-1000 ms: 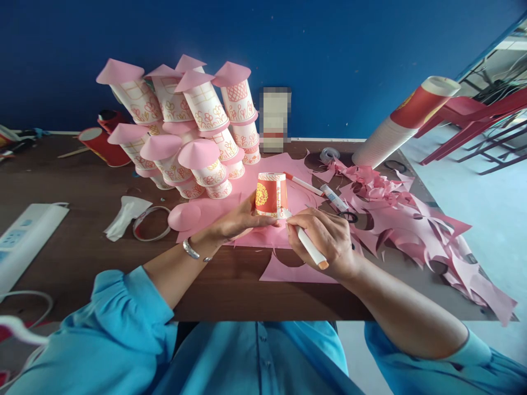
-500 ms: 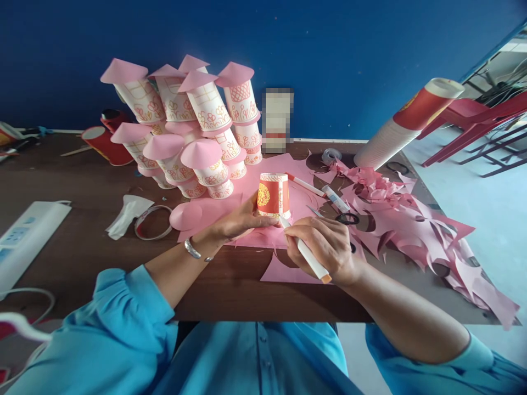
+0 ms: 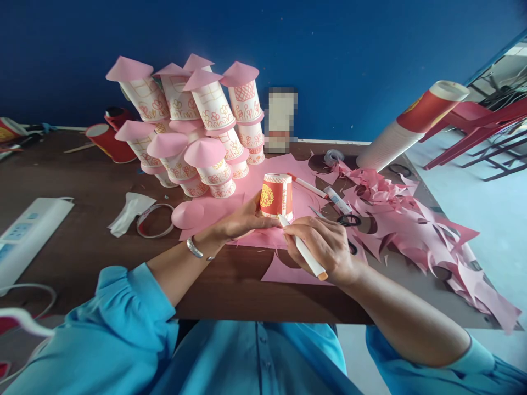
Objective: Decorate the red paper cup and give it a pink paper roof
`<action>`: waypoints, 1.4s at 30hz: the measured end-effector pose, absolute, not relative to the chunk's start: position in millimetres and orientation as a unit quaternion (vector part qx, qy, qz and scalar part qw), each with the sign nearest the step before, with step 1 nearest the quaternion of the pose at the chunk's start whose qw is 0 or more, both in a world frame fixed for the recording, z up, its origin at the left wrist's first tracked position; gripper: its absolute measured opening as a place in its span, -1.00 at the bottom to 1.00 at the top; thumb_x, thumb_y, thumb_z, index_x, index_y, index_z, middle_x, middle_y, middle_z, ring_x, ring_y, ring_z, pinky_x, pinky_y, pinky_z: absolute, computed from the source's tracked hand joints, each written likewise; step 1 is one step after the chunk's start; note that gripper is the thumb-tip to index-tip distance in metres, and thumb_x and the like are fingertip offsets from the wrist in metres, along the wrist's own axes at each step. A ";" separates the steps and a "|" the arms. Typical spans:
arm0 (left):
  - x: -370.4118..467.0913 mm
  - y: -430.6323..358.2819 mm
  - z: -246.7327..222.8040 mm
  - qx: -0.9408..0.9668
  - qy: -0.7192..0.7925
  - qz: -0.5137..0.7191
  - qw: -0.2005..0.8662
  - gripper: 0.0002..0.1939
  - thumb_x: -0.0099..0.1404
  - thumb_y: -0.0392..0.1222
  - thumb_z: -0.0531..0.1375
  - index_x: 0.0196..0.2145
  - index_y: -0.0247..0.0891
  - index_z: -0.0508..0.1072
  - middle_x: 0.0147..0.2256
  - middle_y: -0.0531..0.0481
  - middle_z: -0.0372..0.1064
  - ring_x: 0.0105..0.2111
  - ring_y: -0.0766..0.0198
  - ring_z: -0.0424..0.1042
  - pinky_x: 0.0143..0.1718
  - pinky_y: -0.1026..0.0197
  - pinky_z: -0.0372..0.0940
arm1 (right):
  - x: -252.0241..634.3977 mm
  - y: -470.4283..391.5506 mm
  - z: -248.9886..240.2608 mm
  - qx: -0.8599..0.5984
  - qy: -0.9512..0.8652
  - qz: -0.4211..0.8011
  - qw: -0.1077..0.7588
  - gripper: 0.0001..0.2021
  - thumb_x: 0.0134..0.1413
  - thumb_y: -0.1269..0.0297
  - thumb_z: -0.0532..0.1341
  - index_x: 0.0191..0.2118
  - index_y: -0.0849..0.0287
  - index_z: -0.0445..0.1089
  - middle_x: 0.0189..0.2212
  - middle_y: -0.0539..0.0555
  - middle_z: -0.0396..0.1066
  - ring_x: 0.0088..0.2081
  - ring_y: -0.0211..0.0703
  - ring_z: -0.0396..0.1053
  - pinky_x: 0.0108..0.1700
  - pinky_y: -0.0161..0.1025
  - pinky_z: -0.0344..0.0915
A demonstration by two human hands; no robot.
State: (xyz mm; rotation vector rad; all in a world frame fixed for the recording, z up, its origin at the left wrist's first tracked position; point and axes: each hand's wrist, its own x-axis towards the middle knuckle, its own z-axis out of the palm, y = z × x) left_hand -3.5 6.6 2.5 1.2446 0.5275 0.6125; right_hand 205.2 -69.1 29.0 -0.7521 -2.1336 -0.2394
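My left hand [image 3: 249,219] is closed round a red paper cup [image 3: 276,198] with a yellow emblem, a pale seam strip and patterned pale bands at both ends. In my right hand [image 3: 323,244] is a white marker [image 3: 307,253] with an orange end; its tip meets the lower edge of the cup. Beneath both hands lies pink paper [image 3: 247,186]. Just beyond the cup are a second marker [image 3: 309,185], white with a red end, and a glue stick [image 3: 338,200]. Black-handled scissors [image 3: 349,220] rest beside my right hand.
Several paper-cup towers [image 3: 212,109] with pink cone roofs stand at back left. A tall stack of cups [image 3: 395,137] leans at the right, near pink paper scraps [image 3: 420,230]. Left are a tape roll [image 3: 155,220], a loose pink cone [image 3: 188,215] and a power strip [image 3: 31,236].
The view has shifted slightly, so the things on the table appear a little further right. Both hands keep their hold, and the marker tip stays at the cup's lower edge.
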 end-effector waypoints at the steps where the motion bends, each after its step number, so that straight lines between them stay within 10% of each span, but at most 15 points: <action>1: -3.7 6.8 1.7 0.566 0.239 0.279 0.738 -0.42 0.20 -0.04 0.47 0.12 -0.11 0.42 -0.04 -0.05 0.51 0.04 -0.02 0.51 0.06 -0.03 0.42 | 205.4 -69.2 29.0 -0.302 -0.851 -0.097 0.419 -0.85 0.28 0.52 0.29 -0.12 0.17 0.37 -0.37 0.03 0.57 -0.38 -0.19 0.57 -0.35 -0.28 0.46; 42: -1.9 10.0 -3.6 0.611 0.259 0.282 0.693 -0.26 0.15 0.05 0.52 0.16 -0.22 0.34 0.06 -0.19 0.49 0.10 -0.07 0.47 0.12 -0.08 0.38 | 202.7 -68.1 35.4 -0.281 -0.853 -0.083 0.432 -0.82 0.27 0.53 0.27 -0.10 0.13 0.38 -0.40 0.00 0.57 -0.41 -0.21 0.56 -0.38 -0.30 0.48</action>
